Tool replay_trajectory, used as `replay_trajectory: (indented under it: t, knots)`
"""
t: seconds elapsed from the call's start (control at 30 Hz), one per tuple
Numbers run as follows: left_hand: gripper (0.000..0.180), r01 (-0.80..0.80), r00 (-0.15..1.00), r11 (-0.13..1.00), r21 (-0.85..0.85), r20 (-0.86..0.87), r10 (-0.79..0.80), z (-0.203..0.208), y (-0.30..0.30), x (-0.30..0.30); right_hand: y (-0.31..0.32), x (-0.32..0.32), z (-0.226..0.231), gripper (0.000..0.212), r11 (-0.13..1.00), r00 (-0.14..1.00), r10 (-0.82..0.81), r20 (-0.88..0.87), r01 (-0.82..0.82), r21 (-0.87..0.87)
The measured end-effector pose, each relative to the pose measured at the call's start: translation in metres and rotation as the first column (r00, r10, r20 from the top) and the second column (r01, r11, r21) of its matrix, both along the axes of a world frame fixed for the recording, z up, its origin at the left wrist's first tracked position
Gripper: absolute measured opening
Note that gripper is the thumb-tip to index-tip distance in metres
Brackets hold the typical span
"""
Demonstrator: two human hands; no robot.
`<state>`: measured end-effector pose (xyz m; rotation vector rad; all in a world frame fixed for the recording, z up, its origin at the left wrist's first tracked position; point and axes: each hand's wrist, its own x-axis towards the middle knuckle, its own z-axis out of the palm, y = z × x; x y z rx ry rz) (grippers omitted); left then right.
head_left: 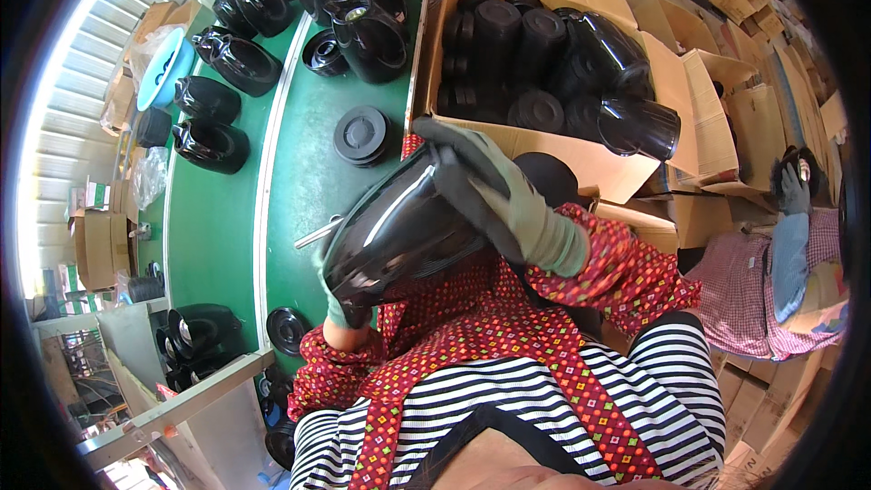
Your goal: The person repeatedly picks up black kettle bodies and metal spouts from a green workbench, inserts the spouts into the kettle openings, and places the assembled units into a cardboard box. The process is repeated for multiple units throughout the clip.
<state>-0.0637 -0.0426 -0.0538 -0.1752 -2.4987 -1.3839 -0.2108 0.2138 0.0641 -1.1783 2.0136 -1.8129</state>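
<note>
A large glossy black jug (395, 231) lies tilted across my lap, held between both gloved hands. My right hand (508, 195) presses closed around its upper right end. My left hand (336, 301) grips the lower left end; its fingers are mostly hidden behind the jug. Close to the left hand, a thin silver rod (316, 234) sticks out beyond the jug's edge, and what it belongs to is hidden. Beyond the jug, round black lids (361, 134) rest stacked on the green bench (304, 163).
Several black jugs (367, 36) stand along the bench's far part. An open carton (535, 136) of black jugs and cylinders is at far right. A black disc (288, 330) sits near the metal frame (181, 408). Another person's gloved hand (796, 189) is at the right edge.
</note>
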Motion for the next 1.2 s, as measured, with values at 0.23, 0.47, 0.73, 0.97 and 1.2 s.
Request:
replay_trajectory:
  t: [0.23,0.47,0.73,0.97,1.2]
  knots:
    - [0.059,0.043,0.999,0.989,-0.141,0.025,-0.040,-0.049,-0.029,0.015,0.008,0.006,0.019,0.071,0.996,0.942,0.085,-0.325,-0.081,0.026]
    - [0.058,-0.253,0.952,0.966,-0.042,-0.190,0.241,0.097,-0.001,0.003,0.010,-0.008,-0.020,0.065,0.994,0.317,0.097,0.943,-0.086,-0.073]
    - [0.059,-0.272,0.954,0.785,0.556,0.263,0.144,0.071,0.004,0.003,0.020,0.009,-0.032,0.081,0.956,0.952,0.186,0.243,-0.118,-0.270]
    - [0.049,-0.120,0.988,0.944,0.308,0.132,0.083,0.108,0.003,0.003,0.017,0.025,-0.038,0.090,0.940,0.655,0.187,0.732,0.098,-0.328]
    - [0.049,-0.080,0.922,0.907,-0.414,-0.377,-0.091,0.147,0.019,-0.012,0.027,0.034,-0.034,0.080,0.952,0.634,0.213,0.743,0.039,-0.305]
